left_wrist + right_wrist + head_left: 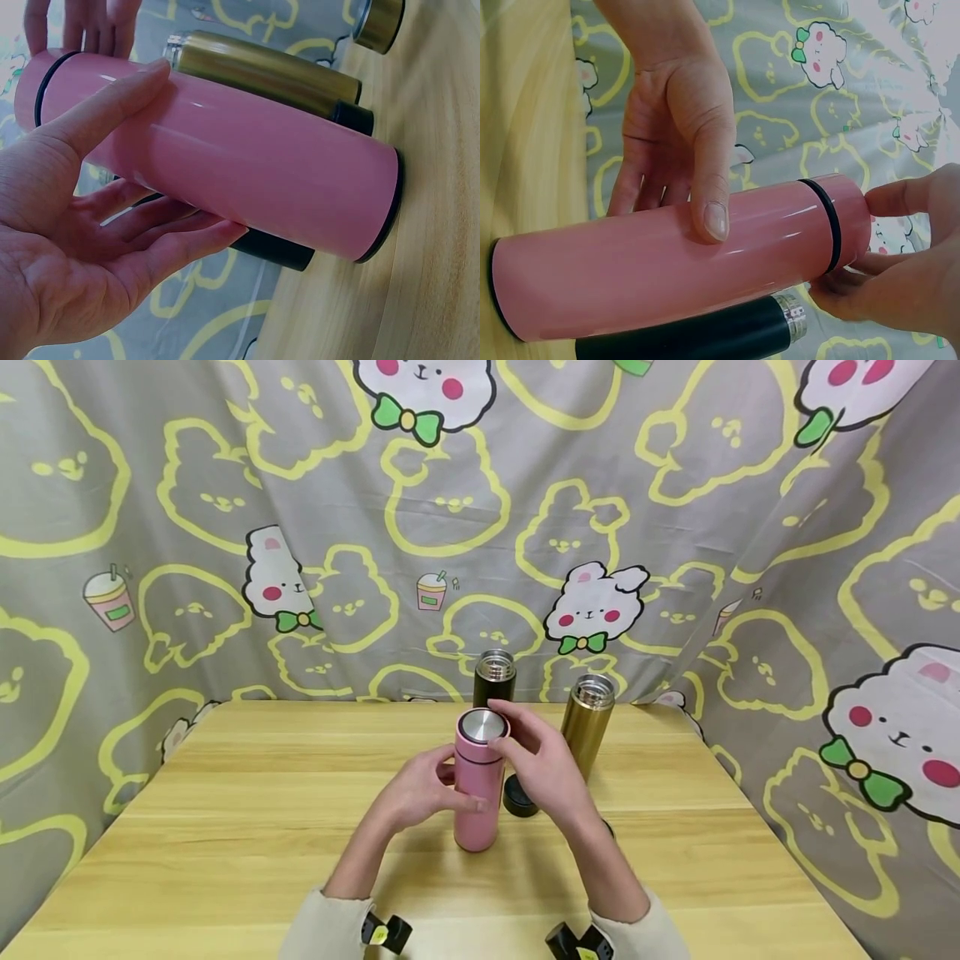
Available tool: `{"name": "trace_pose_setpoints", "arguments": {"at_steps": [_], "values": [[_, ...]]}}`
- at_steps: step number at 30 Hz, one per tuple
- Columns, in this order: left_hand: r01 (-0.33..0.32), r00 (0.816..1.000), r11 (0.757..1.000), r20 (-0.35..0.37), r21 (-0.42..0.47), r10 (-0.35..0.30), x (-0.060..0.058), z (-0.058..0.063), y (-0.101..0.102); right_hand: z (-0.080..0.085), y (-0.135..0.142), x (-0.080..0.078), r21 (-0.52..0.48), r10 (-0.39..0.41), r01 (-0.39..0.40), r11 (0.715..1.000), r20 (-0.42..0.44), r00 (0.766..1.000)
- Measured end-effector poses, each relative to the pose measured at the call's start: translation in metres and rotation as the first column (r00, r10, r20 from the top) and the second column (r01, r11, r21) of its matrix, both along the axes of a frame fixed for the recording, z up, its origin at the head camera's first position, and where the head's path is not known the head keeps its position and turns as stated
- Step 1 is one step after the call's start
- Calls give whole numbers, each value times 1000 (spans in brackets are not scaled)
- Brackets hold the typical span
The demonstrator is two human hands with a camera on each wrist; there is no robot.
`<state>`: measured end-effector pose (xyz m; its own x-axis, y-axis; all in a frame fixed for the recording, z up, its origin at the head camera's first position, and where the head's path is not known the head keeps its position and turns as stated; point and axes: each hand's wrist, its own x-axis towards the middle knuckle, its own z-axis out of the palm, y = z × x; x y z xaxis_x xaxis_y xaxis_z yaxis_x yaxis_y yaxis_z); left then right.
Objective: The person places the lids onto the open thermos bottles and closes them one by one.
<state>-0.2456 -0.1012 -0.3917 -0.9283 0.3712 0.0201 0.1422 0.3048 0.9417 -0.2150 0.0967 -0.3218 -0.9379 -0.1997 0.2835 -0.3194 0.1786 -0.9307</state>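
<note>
A pink thermos (476, 814) stands upright near the middle of the wooden table. My left hand (420, 789) grips its body, thumb along the near side and fingers behind. At the top, the thumb and fingers of my right hand (543, 764) hold the edge of the pink lid (853, 217), which has a silver top. The lid sits on the thermos above a dark ring. Just behind is a black thermos (495, 681) without a lid, its steel neck showing. To the right, a gold thermos (585, 727) also stands uncapped, partly covered by my right hand.
A black lid (519, 799) lies on the table right of the pink thermos. A gold lid (380, 24) shows in the left wrist view; in the head view my right forearm mostly hides it. Patterned grey curtains (337, 527) enclose the table (262, 810) at back and sides.
</note>
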Motion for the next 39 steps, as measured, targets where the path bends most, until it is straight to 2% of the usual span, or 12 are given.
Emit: {"name": "trace_pose_setpoints", "arguments": {"at_steps": [4, 12, 23, 27, 30, 36, 39], "values": [[1, 1000, 1000, 6, -2, -1, 0, 1, 0, 1, 1, 0, 6, 24, -24, 1000, 28, 999], [-2, 1000, 1000, -4, -7, 2, 1, -1, -1, -2, 1, 1, 7, 3, -3, 1000, -38, 999], [-8, 1000, 1000, -10, -21, 8, 0, 0, 0, -5, 1, -2, 28, -108, 111, 993, -88, 990], [-6, 1000, 1000, -13, -21, 6, -1, 1, 0, -2, 0, -3, 37, -125, 129, 991, -81, 989], [3, 1000, 1000, -12, -15, -4, -2, 1, 0, -1, 0, -2, 40, -106, 108, 993, -61, 993], [9, 1000, 1000, -11, -4, -9, -1, 1, 0, 3, 3, 0, -8, 29, -29, 1000, 23, 999], [4, 1000, 1000, -11, -4, -4, 0, 1, -1, 3, 4, 0, 6, 60, -60, 998, 62, 996]]}}
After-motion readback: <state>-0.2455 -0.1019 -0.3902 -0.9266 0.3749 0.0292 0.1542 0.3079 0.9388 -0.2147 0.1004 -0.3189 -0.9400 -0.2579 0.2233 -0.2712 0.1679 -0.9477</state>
